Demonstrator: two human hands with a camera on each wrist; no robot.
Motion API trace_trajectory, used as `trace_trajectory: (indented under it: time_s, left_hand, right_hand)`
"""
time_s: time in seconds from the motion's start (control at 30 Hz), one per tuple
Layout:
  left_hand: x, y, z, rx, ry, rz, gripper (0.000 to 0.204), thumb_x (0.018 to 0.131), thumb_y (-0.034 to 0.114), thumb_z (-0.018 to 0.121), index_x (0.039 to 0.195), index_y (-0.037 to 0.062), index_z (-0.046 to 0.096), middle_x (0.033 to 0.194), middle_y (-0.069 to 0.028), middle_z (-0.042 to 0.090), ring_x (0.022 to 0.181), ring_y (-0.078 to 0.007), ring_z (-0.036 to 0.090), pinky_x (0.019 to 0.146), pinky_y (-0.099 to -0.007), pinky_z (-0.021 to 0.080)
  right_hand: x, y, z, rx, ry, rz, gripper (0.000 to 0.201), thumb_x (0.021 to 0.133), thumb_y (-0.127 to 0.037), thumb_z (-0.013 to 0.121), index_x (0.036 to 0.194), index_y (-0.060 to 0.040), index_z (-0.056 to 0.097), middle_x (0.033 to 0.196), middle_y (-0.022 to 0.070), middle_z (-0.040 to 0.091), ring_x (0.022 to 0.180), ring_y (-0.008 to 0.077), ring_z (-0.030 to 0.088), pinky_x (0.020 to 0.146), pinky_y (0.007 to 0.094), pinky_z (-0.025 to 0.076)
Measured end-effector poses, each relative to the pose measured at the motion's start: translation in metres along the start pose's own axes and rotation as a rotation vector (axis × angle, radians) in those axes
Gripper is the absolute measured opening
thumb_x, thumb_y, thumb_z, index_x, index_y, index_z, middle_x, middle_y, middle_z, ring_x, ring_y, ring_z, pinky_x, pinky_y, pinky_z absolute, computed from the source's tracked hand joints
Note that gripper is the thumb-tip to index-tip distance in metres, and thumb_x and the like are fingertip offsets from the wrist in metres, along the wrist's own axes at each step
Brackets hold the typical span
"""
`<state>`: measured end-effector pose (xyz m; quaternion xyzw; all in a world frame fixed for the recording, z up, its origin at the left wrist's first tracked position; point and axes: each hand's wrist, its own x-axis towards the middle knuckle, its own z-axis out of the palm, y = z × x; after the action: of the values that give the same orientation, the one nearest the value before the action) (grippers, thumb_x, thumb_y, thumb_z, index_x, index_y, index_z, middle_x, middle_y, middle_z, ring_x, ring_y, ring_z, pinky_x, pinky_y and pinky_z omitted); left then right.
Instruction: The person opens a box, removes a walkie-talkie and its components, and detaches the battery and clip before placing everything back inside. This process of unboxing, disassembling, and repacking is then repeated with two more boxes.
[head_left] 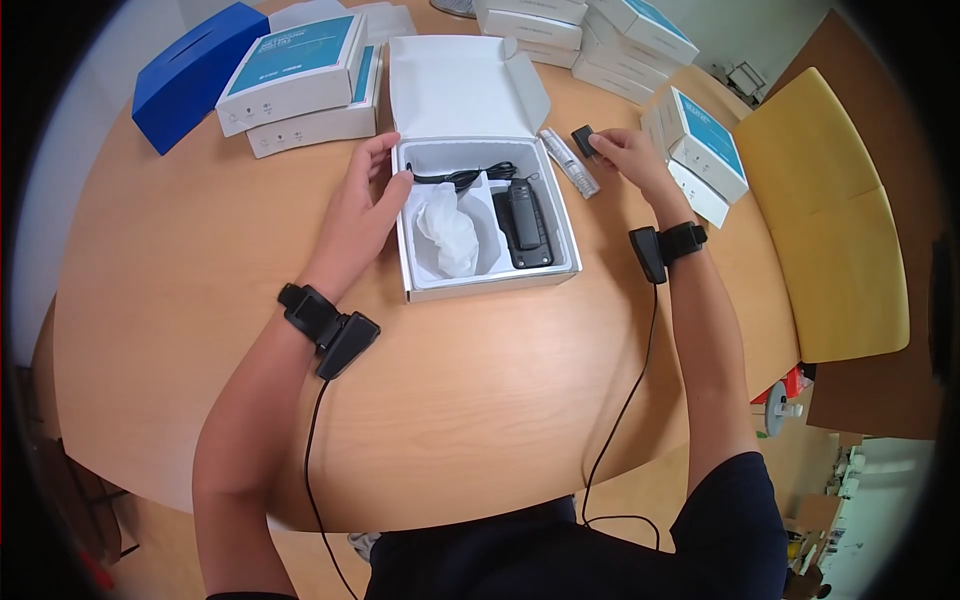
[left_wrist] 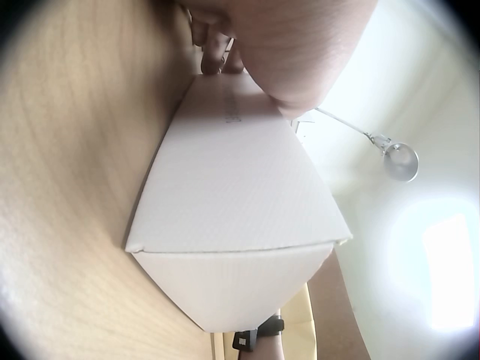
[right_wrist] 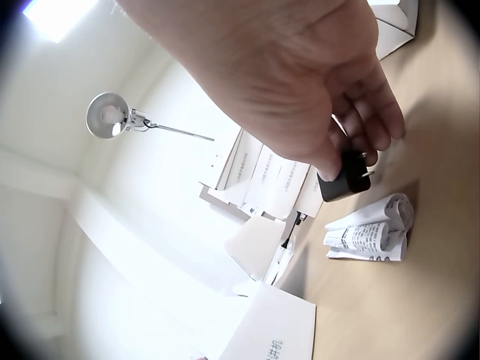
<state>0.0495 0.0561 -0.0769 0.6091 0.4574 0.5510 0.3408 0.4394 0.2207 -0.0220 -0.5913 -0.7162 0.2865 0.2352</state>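
My right hand (head_left: 632,160) pinches a black plug-in power adapter (right_wrist: 346,178), its metal prongs showing in the right wrist view. Beside it on the table lies a folded printed leaflet (head_left: 570,163). With the thumb at the rim and the fingers along the outer side, my left hand (head_left: 358,215) holds the left wall of an open white box (head_left: 492,284). Inside the box, a black handheld device (head_left: 524,225) sits in the right compartment. A crumpled white plastic bag (head_left: 447,235) fills the round left recess, and a coiled black cable (head_left: 465,178) lies along the back.
White and teal boxes (head_left: 292,85) are stacked at the back left next to a blue box (head_left: 195,75). More white boxes (head_left: 535,30) stand at the back, and others (head_left: 705,140) at the right near a yellow chair (head_left: 830,220). Wristband cables (head_left: 620,420) hang over the table's front edge.
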Motion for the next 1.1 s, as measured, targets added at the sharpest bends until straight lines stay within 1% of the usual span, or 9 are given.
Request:
trace_trajectory:
  time_s: [0.07,0.37,0.47,0.57,0.67,0.77,0.87,0.97,1.1]
  left_hand:
    - [0.0,0.0,0.0,-0.005,0.0,0.001,0.051,0.108,0.021,0.063,0.152,0.0019,0.048,0.151,-0.0209,0.057,0.145,-0.0323,0.052,0.123,-0.042,0.038]
    - [0.0,0.0,0.0,0.008,-0.002,0.007,0.051,0.107,0.023,0.063,0.151,0.0014,0.048,0.15,-0.0212,0.058,0.145,-0.0328,0.053,0.123,-0.042,0.038]
    - [0.001,0.0,0.0,0.007,-0.001,0.004,0.052,0.107,0.024,0.063,0.151,0.0016,0.048,0.15,-0.0214,0.058,0.145,-0.0329,0.053,0.123,-0.0421,0.038]
    - [0.0,0.001,0.0,0.008,0.001,0.007,0.052,0.107,0.024,0.063,0.152,0.0017,0.047,0.151,-0.0216,0.058,0.145,-0.0331,0.052,0.123,-0.0422,0.038]
    - [0.0,-0.001,0.0,0.017,0.002,0.013,0.052,0.107,0.023,0.063,0.152,0.0018,0.047,0.151,-0.022,0.057,0.146,-0.0334,0.052,0.123,-0.0424,0.038]
    - [0.0,0.0,-0.001,0.022,0.0,0.01,0.052,0.108,0.023,0.063,0.152,0.0018,0.047,0.152,-0.0222,0.057,0.146,-0.0338,0.052,0.123,-0.0425,0.038]
    - [0.001,0.001,0.0,0.019,0.0,0.008,0.052,0.107,0.023,0.063,0.153,0.0018,0.047,0.152,-0.0222,0.057,0.146,-0.0338,0.052,0.123,-0.0424,0.038]
    - [0.0,0.003,0.0,0.0,-0.004,0.005,0.052,0.107,0.022,0.063,0.153,0.0017,0.047,0.152,-0.0221,0.057,0.146,-0.0334,0.052,0.123,-0.0422,0.038]
    - [0.0,0.006,0.0,0.002,-0.01,-0.013,0.05,0.108,0.013,0.06,0.154,-0.0003,0.046,0.151,-0.0155,0.056,0.145,-0.0251,0.051,0.123,-0.0379,0.037]
  right_hand:
    - [0.0,0.0,0.0,-0.005,0.021,-0.01,0.04,0.103,-0.034,0.071,0.116,0.0026,0.08,0.08,0.0033,0.071,0.073,0.0122,0.061,0.067,0.0298,0.048]
    - [0.004,-0.002,0.0,-0.256,0.068,0.045,0.041,0.1,-0.038,0.07,0.117,-0.0019,0.081,0.094,0.0144,0.08,0.085,0.0268,0.074,0.079,0.0389,0.056]
    - [0.0,-0.011,0.0,-0.29,0.062,0.023,0.042,0.099,-0.038,0.07,0.117,-0.0013,0.08,0.093,0.0161,0.08,0.086,0.0281,0.075,0.081,0.0395,0.057]
    - [-0.004,-0.022,0.005,-0.414,0.139,-0.174,0.036,0.099,-0.032,0.071,0.115,-0.0017,0.081,0.097,0.0174,0.079,0.088,0.0302,0.075,0.083,0.0397,0.058]
    - [-0.02,-0.056,0.013,-0.442,0.32,-0.427,0.027,0.098,-0.026,0.073,0.111,-0.0031,0.081,0.1,0.0168,0.079,0.09,0.0316,0.075,0.084,0.04,0.058]
    - [-0.044,-0.107,0.026,-0.175,0.094,-0.504,0.02,0.097,-0.021,0.073,0.107,-0.0054,0.081,0.101,0.0141,0.079,0.093,0.0328,0.075,0.084,0.041,0.058]
    - [-0.06,-0.138,0.043,-0.275,-0.167,-0.551,0.018,0.095,-0.019,0.074,0.107,-0.0075,0.082,0.097,0.0127,0.079,0.092,0.0329,0.075,0.082,0.0417,0.058]
    - [-0.05,-0.134,0.059,-0.536,-0.167,-0.654,0.017,0.093,-0.016,0.074,0.106,-0.0086,0.082,0.096,0.0115,0.08,0.091,0.0323,0.074,0.082,0.0413,0.058]
    - [-0.042,-0.139,0.062,-0.595,-0.245,-0.601,0.014,0.093,-0.016,0.075,0.103,-0.0083,0.082,0.098,0.0096,0.077,0.091,0.0299,0.072,0.08,0.0405,0.057]
